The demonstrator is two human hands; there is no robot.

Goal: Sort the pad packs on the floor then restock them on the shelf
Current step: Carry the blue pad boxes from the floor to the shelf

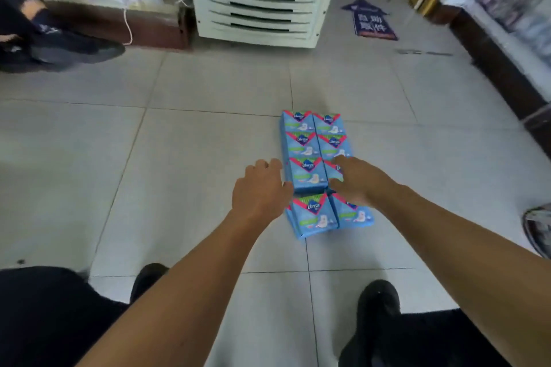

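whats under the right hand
The right hand lies over the right pad pack of the third row; only that pack's left strip shows. The rest is covered, so how the fingers sit on it cannot be seen. The tiled floor lies beneath the packs.

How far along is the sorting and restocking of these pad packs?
Sorting looks nearly done: the blue pad packs lie on the tiled floor in a neat grid, two across and four deep. In hand: the left hand and right hand flank the third row, seemingly squaring or lifting it. Restocking is left; every visible pack is on the floor.
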